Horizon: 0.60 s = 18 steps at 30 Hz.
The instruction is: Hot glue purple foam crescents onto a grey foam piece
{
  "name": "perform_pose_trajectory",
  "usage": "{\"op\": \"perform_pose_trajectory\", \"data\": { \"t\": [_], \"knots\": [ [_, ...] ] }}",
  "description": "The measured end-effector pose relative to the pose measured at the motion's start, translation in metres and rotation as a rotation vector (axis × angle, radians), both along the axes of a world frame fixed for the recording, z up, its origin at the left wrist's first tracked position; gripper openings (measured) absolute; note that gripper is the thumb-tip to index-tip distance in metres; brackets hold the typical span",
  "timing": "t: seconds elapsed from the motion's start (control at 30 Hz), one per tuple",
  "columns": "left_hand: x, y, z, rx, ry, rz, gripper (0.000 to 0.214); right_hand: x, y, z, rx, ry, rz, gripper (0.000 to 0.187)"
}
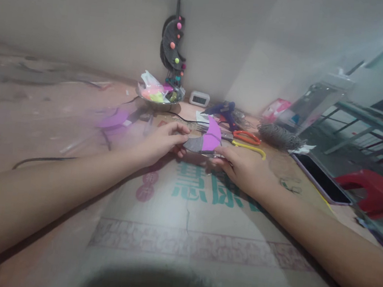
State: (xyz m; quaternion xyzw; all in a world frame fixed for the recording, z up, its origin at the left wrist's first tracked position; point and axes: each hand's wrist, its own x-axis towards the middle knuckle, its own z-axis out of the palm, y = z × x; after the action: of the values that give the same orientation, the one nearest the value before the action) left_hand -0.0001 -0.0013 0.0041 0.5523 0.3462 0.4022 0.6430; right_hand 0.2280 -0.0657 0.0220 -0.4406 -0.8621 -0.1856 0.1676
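A curved, crescent-like piece (pixel 212 134), purple on one part and wrapped with grey cord on the other, is held above the printed cardboard (pixel 152 236). My left hand (pixel 167 143) pinches its grey end from the left. On the right, my right hand (pixel 234 165) is closed at its lower edge, below the purple part; what exactly lies between those fingers is hidden. Just behind the right hand lie orange-handled pliers (pixel 246 137) and a yellow-handled tool (pixel 252 148). Past them sits a blue glue gun (pixel 226 113).
Against the wall stands a grey crescent ornament (pixel 172 43) with coloured balls, behind a bowl (pixel 159 104) of scraps. Nearby are a small white clock (pixel 199 99), a grey cord bundle (pixel 281 138) and a phone (pixel 321 178). Blurred purple pieces (pixel 114 119) lie left. A red stool (pixel 374 191) stands beyond.
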Motion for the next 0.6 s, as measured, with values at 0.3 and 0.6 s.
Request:
{"op": "perform_pose_trajectory", "data": {
  "t": [0.3, 0.6],
  "knots": [
    [-0.0009, 0.0018, -0.0022, 0.019, -0.004, -0.011, 0.014, 0.0009, 0.0006, -0.0003, -0.061, 0.006, -0.012, 0.031],
    [0.0005, 0.0017, -0.0021, 0.026, -0.025, 0.051, 0.010, 0.0024, -0.0001, -0.0001, -0.070, 0.192, -0.057, 0.035]
  ]
}}
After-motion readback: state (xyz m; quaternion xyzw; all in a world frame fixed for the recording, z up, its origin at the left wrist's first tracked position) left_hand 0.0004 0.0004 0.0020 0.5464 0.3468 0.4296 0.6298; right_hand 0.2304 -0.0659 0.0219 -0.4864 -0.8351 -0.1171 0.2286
